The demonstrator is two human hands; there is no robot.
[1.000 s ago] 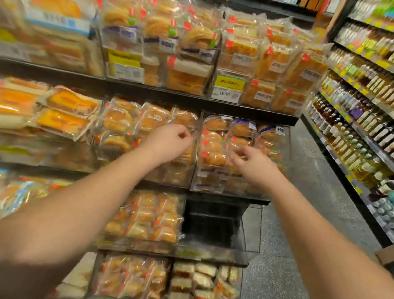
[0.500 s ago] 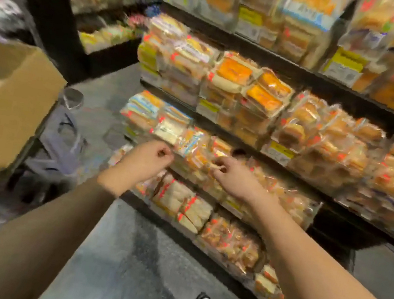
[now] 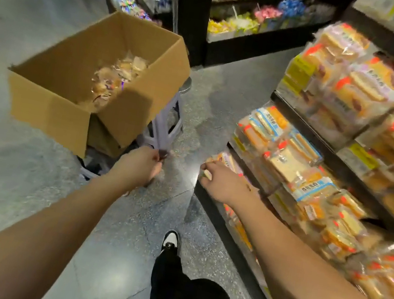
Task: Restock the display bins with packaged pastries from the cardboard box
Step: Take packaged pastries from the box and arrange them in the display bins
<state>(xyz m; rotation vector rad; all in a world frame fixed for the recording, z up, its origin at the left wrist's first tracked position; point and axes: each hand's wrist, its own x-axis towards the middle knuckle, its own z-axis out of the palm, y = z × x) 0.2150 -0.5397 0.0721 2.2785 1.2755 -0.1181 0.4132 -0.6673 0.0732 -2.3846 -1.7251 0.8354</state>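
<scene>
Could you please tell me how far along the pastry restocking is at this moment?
Done: the display bins on the right already look well filled with packaged pastries. In hand: nothing; the left hand and right hand both appear empty, out over the floor between shelf and box. Left: the cardboard box on its stool holds a pile of wrapped pastries to shelve.

Purple plastic stool (image 3: pixel 165 128) on speckled floor (image 3: pixel 224 101) — candy shelves (image 3: pixel 252 15) behind.

Cardboard box (image 3: pixel 70 91): open, on a purple stool (image 3: pixel 165 128), packaged pastries (image 3: pixel 116 78) inside.
Left hand (image 3: pixel 139 168): loosely curled, apparently empty.
Right hand (image 3: pixel 221 183): near shelf bins (image 3: pixel 299 171).
</scene>
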